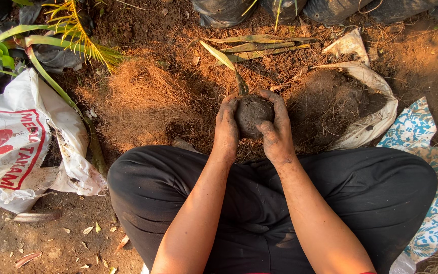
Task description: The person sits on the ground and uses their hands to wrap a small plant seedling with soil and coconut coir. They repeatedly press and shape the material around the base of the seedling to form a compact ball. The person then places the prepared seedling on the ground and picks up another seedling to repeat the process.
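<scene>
A dark round ball of soil (pixel 250 114) with a young plant's stem and long green leaf (pixel 220 56) rising from its top sits between my two hands. My left hand (pixel 225 128) presses the ball's left side. My right hand (pixel 277 127) wraps over its top and right side. Both hands are smeared with dark soil. They are held just above my crossed legs in black trousers (pixel 252 203), over a bed of brown coconut fibre (pixel 145 101).
A white printed sack (pixel 19 142) lies at the left. An open white sack of dark soil (pixel 348 101) lies at the right, with blue patterned cloth (pixel 422 132) beside it. Black plastic bags (pixel 224 12) line the far edge. Palm fronds (pixel 77 35) reach in top left.
</scene>
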